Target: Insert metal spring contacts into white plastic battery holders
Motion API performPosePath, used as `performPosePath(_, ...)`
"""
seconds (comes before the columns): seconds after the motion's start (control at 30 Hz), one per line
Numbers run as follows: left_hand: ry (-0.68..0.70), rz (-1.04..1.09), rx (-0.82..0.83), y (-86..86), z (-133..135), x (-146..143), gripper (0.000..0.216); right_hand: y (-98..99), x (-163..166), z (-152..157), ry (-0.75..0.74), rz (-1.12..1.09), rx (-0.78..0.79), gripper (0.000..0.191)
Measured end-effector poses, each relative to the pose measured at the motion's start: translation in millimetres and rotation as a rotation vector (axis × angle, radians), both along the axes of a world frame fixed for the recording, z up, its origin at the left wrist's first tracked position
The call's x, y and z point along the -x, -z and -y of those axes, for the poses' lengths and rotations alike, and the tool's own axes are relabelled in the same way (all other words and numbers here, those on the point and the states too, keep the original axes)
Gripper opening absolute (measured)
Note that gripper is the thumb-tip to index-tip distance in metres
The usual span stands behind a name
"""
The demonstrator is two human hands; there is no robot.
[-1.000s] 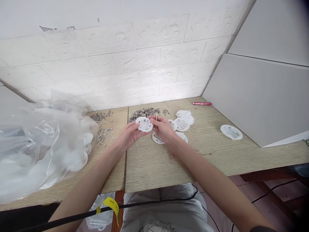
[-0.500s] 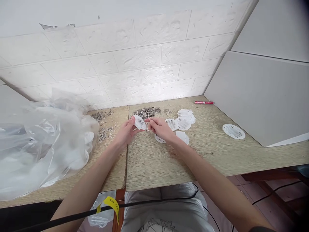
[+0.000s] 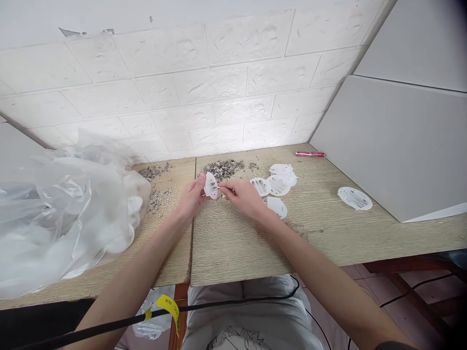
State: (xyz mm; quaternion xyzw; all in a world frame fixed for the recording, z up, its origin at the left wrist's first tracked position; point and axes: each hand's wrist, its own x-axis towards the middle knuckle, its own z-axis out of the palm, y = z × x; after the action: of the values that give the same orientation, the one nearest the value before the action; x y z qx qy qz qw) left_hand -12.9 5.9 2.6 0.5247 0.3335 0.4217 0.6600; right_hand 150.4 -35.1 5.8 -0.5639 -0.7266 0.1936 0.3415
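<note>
My left hand (image 3: 195, 194) grips a white round plastic plate (image 3: 211, 185) by its left edge, tilted up with its slotted face showing. Small metal contacts sit in the plate's slots. At the plate's right side my right hand (image 3: 239, 193) is closed in a pinch on a small metal piece (image 3: 218, 187), its end against the plate; its exact shape is too small to make out. Just behind both hands lies a heap of small metal contacts (image 3: 223, 168). Right of my right hand, several similar plates (image 3: 279, 185) lie overlapping on the table, some with metal contacts in them.
A large clear plastic bag (image 3: 73, 214) full of white parts covers the table's left side. Loose metal bits (image 3: 159, 200) lie beside it. One more plate (image 3: 354, 198) and a red pen (image 3: 310, 154) lie at the right, near a grey panel (image 3: 397, 146). A black cable (image 3: 233, 303) crosses below.
My left hand has turned the plate more upright and towards me. My right hand has closed in, bringing its fingertips and the small metal piece against the plate.
</note>
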Motion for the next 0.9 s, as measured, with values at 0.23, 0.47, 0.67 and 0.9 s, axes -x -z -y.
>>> performPosePath(0.23,0.004,-0.035,-0.012,3.8,0.4,-0.6,0.052,-4.5,1.6,7.5,0.096,0.223,-0.038,0.025)
performPosePath(0.47,-0.035,-0.035,0.004,5.5,0.9,-1.9,0.053,-1.4,2.1,6.2,0.107,0.285,-0.046,0.026)
performPosePath(0.67,-0.029,-0.042,-0.007,7.1,1.2,-2.2,0.05,-0.1,2.3,4.8,0.107,0.254,-0.015,0.025)
performPosePath(0.9,-0.131,-0.061,-0.006,8.5,6.1,-9.4,0.05,-7.8,9.8,8.3,0.172,0.295,0.073,0.028)
